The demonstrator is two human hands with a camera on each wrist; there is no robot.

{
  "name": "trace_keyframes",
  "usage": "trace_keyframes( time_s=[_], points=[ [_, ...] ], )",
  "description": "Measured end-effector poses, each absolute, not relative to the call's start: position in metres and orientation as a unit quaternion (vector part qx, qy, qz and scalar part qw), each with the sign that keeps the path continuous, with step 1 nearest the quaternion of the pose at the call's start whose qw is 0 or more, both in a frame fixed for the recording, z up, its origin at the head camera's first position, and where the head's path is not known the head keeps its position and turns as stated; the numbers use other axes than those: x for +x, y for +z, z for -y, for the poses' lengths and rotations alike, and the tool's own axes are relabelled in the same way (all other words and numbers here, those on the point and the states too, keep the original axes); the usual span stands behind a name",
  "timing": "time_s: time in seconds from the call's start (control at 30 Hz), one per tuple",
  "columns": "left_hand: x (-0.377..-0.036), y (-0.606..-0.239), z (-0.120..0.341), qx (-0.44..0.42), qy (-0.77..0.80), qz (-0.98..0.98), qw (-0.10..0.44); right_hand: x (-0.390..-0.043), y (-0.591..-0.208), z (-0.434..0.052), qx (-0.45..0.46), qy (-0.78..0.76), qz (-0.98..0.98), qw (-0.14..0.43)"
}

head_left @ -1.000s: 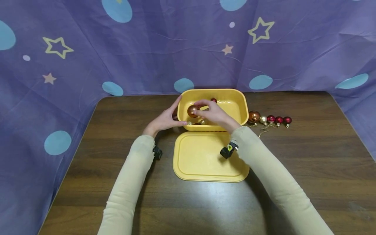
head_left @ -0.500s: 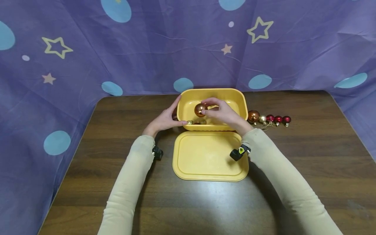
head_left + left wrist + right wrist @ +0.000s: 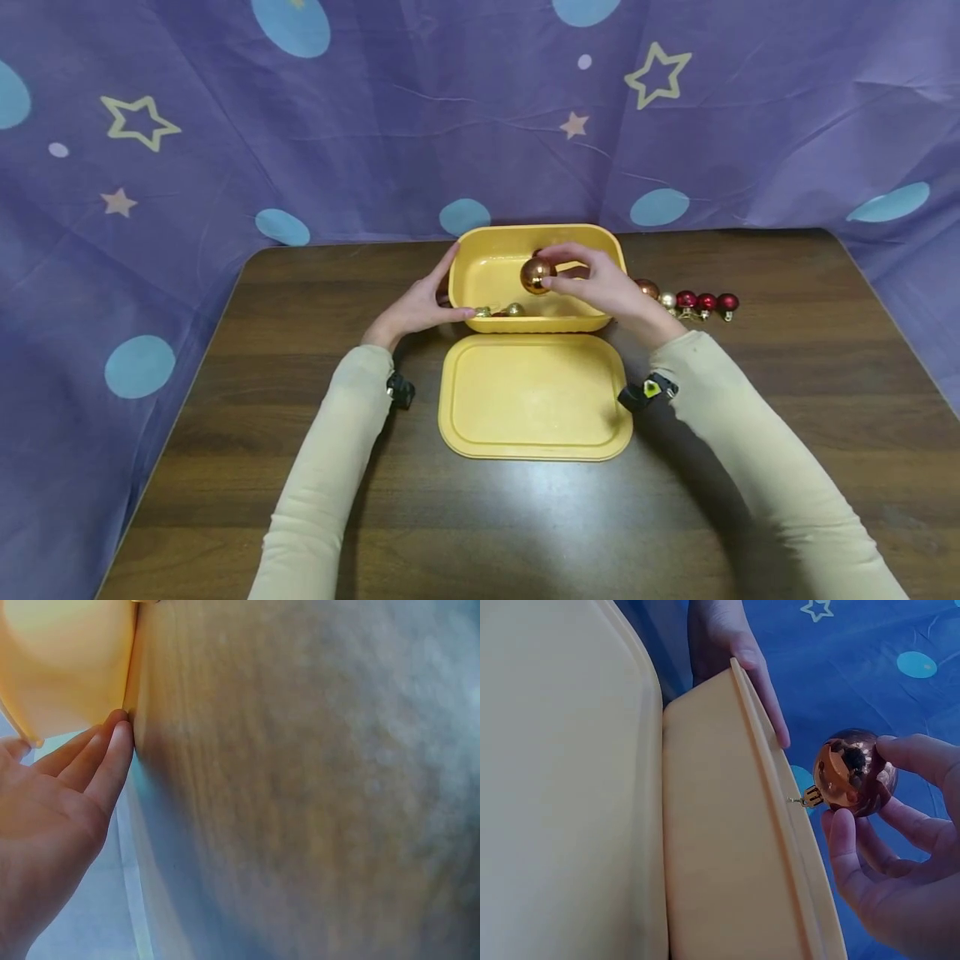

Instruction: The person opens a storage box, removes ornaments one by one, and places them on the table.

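My right hand [image 3: 596, 283] pinches a shiny copper bauble [image 3: 537, 275] between thumb and fingertips, above the open yellow box [image 3: 480, 325]. The bauble's gold cap and wire hook [image 3: 811, 797] point toward the box's rim in the right wrist view. At the box's left end rests my left hand [image 3: 416, 312], thumb at the front rim and nearly straight fingers along the side wall. The left wrist view shows its fingers [image 3: 105, 761] touching the box's outer wall. Inside the box lie gold baubles [image 3: 514, 309] and a partly hidden red one near the front wall.
In front of the box, the yellow lid [image 3: 536, 400] lies flat on the wooden table [image 3: 300, 283]. A row of baubles [image 3: 686, 301], copper, pale gold and red, sits right of the box, its near end partly behind my right hand. A purple patterned cloth [image 3: 420, 125] hangs behind.
My right hand has moved rightward across the box with the copper bauble, from near its left end to about its middle. My left hand has stayed at the box.
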State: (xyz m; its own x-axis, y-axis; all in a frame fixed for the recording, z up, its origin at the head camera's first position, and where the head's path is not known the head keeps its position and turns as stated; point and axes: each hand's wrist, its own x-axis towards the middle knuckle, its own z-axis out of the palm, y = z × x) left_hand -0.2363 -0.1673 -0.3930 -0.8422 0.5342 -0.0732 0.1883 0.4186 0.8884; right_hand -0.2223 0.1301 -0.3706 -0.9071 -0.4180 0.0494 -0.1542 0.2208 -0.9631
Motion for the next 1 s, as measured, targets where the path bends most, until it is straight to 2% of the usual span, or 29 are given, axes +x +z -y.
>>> trace_keyframes(
  time_s=[0.4, 0.6, 1.0],
  points=[
    [-0.241, -0.401, 0.169, 0.217, 0.508, -0.812, 0.188, -0.208, -0.359, -0.166, -0.169, -0.571, -0.798, 0.095],
    [-0.251, -0.42, 0.174, 0.217, 0.499, -0.82, 0.175, -0.202, -0.353, -0.181, -0.166, -0.564, -0.804, 0.084],
    [-0.251, -0.423, 0.175, 0.222, 0.492, -0.825, 0.167, -0.195, -0.346, -0.205, -0.165, -0.553, -0.814, 0.071]
  ],
)
